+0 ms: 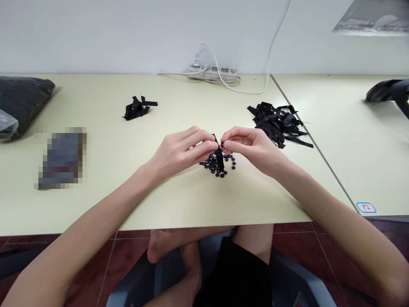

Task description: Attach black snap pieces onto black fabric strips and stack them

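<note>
My left hand (pixel 188 147) is closed on a black fabric strip (pixel 220 161), whose lower end hangs down over the table. In the fingertips of my right hand (pixel 251 147) is a small round black button (pixel 223 145), right beside the strip. The fingers of both hands almost meet. Just under them lies a loose pile of small black buttons (pixel 222 175), partly hidden by the strip and my left fingers. Whether the button touches the strip I cannot tell.
A large heap of black strips (pixel 276 121) lies to the right, a smaller heap (pixel 136 109) to the left. Behind stands a power strip (pixel 212 71) with a white cable. At far left are a dark bag (pixel 24 100) and a blurred-out flat object (pixel 62 157).
</note>
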`<action>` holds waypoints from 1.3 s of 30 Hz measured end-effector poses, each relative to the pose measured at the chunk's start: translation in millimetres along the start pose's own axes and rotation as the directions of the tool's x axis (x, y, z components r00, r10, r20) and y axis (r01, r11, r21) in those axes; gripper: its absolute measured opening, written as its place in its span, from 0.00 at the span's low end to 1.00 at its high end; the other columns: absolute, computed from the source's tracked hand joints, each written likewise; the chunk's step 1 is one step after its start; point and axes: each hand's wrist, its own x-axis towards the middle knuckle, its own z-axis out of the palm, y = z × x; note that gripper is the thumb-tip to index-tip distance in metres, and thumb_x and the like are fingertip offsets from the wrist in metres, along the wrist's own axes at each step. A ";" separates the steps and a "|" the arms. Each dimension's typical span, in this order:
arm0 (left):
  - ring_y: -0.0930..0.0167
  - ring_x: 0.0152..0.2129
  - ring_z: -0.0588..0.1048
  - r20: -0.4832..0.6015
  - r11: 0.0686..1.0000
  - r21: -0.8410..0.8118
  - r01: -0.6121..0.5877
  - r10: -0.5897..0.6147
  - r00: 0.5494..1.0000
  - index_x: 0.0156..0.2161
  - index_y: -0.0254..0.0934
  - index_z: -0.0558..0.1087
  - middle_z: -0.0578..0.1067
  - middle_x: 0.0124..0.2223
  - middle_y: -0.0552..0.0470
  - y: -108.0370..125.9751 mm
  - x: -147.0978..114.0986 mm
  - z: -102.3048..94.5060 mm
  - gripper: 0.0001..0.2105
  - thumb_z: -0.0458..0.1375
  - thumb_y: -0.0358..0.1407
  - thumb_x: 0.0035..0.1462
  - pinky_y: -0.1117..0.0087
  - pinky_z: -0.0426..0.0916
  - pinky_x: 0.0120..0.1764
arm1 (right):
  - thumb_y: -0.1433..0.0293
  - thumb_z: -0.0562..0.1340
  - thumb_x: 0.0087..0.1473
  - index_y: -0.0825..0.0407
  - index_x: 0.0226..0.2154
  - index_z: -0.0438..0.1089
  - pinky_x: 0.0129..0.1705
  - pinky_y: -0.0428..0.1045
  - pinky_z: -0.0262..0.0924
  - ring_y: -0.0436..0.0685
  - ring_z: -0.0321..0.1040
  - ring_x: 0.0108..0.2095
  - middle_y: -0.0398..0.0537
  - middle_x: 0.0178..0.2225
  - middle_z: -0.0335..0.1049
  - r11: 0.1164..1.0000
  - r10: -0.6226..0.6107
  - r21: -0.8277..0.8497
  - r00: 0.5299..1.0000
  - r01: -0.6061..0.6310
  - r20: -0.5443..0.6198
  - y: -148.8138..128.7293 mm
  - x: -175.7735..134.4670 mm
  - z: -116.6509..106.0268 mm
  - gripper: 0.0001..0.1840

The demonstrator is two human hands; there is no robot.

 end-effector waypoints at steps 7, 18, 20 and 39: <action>0.68 0.40 0.84 -0.019 0.998 0.024 -0.064 0.064 0.998 0.50 0.48 0.79 0.85 0.43 0.52 1.7 0.9 -2.2 0.05 0.61 0.35 0.78 0.67 0.78 0.39 | 0.56 0.79 0.62 0.48 0.41 0.85 0.54 0.57 0.75 0.58 0.78 0.42 0.46 0.37 0.81 0.997 0.039 -0.072 0.999 -0.037 0.033 -11.0 -2.6 -2.3 0.14; 0.69 0.39 0.84 -0.045 0.994 0.015 -0.105 0.106 0.993 0.53 0.50 0.79 0.85 0.42 0.54 3.8 -1.1 -1.6 0.07 0.62 0.34 0.77 0.69 0.79 0.40 | 0.50 0.80 0.58 0.48 0.40 0.80 0.53 0.56 0.74 0.57 0.74 0.42 0.46 0.38 0.78 0.988 0.150 0.004 0.974 -0.153 0.167 -6.3 0.2 7.8 0.22; 0.68 0.39 0.84 -0.044 0.998 -0.008 -0.065 0.064 0.997 0.51 0.50 0.80 0.85 0.42 0.54 3.6 -1.7 -0.7 0.05 0.63 0.35 0.77 0.68 0.79 0.40 | 0.51 0.80 0.57 0.47 0.41 0.79 0.51 0.55 0.72 0.56 0.73 0.41 0.45 0.39 0.77 0.991 0.127 0.018 0.981 -0.131 0.144 -5.3 0.5 9.8 0.22; 0.72 0.35 0.81 0.087 0.809 -0.414 0.418 -0.422 0.902 0.47 0.40 0.81 0.85 0.42 0.52 24.2 9.9 9.1 0.05 0.62 0.34 0.75 0.73 0.77 0.35 | 0.68 0.65 0.54 0.46 0.38 0.66 0.39 0.51 0.58 0.52 0.61 0.34 0.40 0.33 0.66 0.998 -0.053 -0.044 0.999 0.053 0.004 2.7 3.0 15.8 0.09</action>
